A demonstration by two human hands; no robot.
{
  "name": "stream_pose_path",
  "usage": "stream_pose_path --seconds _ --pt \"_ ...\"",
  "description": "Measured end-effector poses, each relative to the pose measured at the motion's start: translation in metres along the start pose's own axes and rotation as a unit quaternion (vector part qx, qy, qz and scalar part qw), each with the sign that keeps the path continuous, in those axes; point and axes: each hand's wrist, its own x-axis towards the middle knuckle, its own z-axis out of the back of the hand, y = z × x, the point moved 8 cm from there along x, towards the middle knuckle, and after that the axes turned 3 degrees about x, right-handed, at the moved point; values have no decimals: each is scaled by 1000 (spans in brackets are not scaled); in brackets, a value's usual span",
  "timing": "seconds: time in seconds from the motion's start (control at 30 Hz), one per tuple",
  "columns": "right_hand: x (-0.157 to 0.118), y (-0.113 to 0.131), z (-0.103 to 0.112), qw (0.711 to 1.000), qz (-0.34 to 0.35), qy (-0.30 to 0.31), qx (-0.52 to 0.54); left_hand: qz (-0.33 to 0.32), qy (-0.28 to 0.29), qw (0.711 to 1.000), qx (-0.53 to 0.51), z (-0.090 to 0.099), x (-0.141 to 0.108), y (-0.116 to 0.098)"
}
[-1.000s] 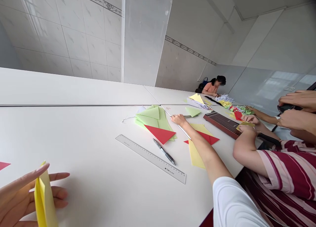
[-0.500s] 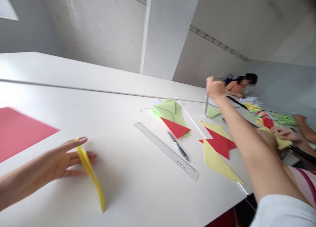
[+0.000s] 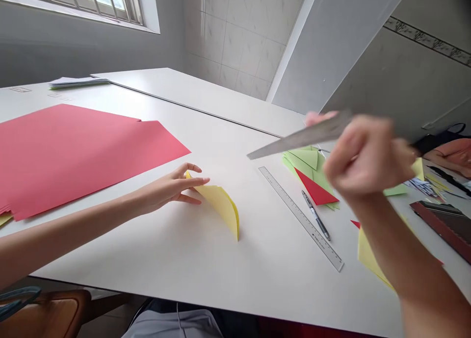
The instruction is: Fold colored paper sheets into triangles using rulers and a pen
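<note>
**Item count, your work area**
You have one left hand point(image 3: 165, 188), one right hand point(image 3: 368, 156), one folded yellow sheet point(image 3: 219, 204), one metal blade point(image 3: 298, 137), one ruler point(image 3: 300, 219), one pen point(image 3: 315, 222).

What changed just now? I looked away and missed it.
The right hand has lifted a long metal strip off the table and swung it up. The left hand has moved the yellow folded paper down onto the table, where it bows. The ruler, pen and green paper pile stayed put.
</note>
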Motion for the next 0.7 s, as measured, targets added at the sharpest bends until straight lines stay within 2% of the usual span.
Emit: stream_pose_path --seconds 0.03,0.07,0.1,0.2,0.3,0.37,0.43,0.5,0.6,0.7 --pt "-4 42 1 989 141 -49 -24 0 6 1000 -1 1 -3 1" --pt "-9 69 -6 977 209 -32 -27 0 10 1000 -2 2 -6 2" --pt "-14 88 -11 971 240 -10 -4 -1 11 1000 -3 4 -8 4" --pt "-39 120 -20 962 241 78 105 -1 -7 1000 0 13 -14 11" --pt "-87 145 -27 942 261 132 167 6 -26 1000 15 19 -16 20" --pt "-116 153 -37 934 232 189 196 12 -39 999 27 19 -16 26" --pt "-131 156 -44 930 182 225 228 8 -57 998 39 18 -15 29" --pt "-131 154 -48 931 110 237 256 1 -73 996 46 14 -15 29" --pt "-115 150 -62 939 -10 246 242 -4 -80 996 49 6 -16 27" --pt "-107 155 -86 924 -74 288 239 -12 -68 997 36 2 -20 20"
